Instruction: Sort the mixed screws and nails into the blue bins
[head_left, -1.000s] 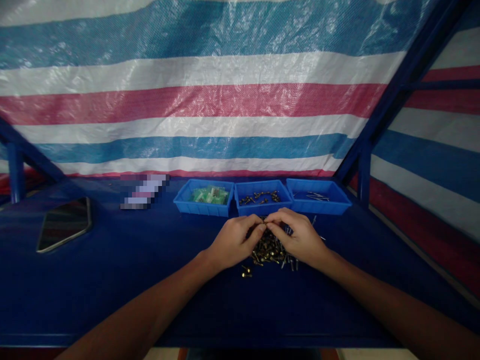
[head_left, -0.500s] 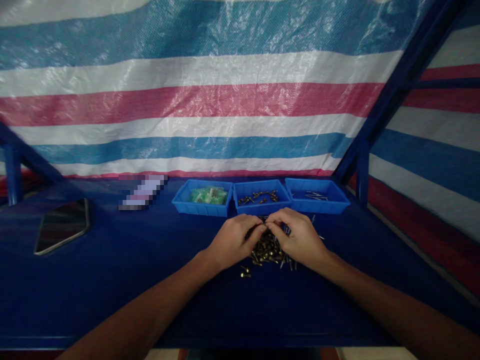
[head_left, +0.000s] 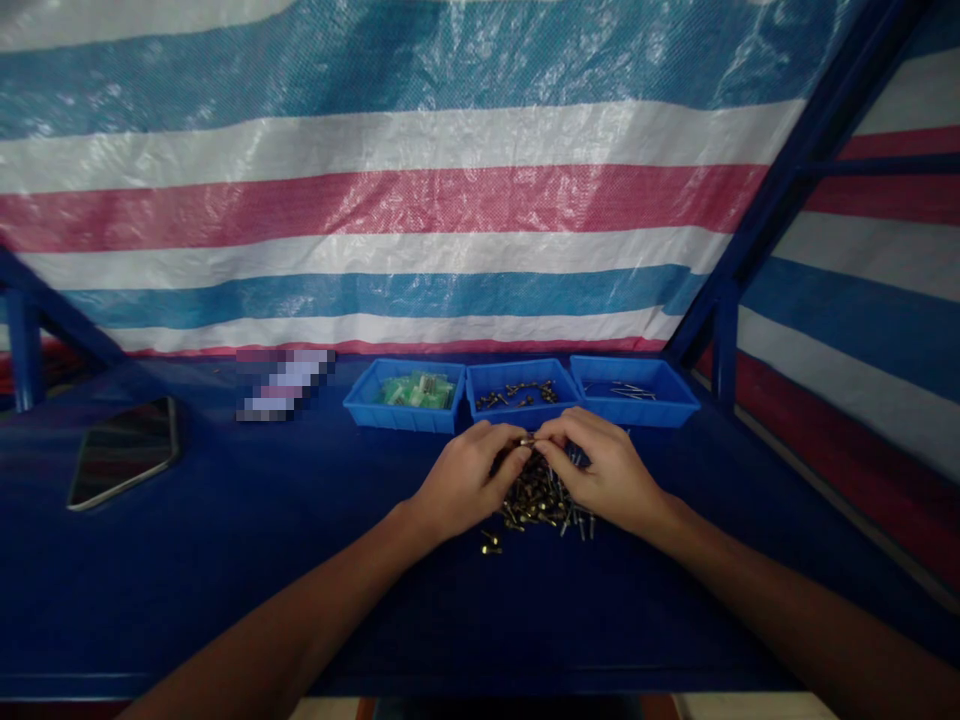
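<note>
Above a loose pile of brass-coloured screws (head_left: 534, 507), my left hand (head_left: 466, 468) and my right hand (head_left: 601, 462) meet with thumbs and forefingers pinched. Between the fingertips shows a small brass-coloured screw (head_left: 527, 441), gripped from both sides; its exact shape is too small to make out. Longer silver screws (head_left: 580, 523) lie on the right side of the pile, partly covered by my right hand. Two single brass screws (head_left: 490, 544) rest apart from the pile, at its front left.
Behind my hands stand three blue trays: the left tray (head_left: 401, 418) holds green packets, the middle tray (head_left: 517, 412) brass screws, the right tray (head_left: 637, 411) thin silver pieces. A phone (head_left: 126, 450) lies on the blue table (head_left: 285, 520) at left. Striped sheeting (head_left: 420, 205) hangs behind.
My right hand has shifted slightly up and its fingertips have drawn a little away from the left ones, so the small screw between them shows more clearly.
</note>
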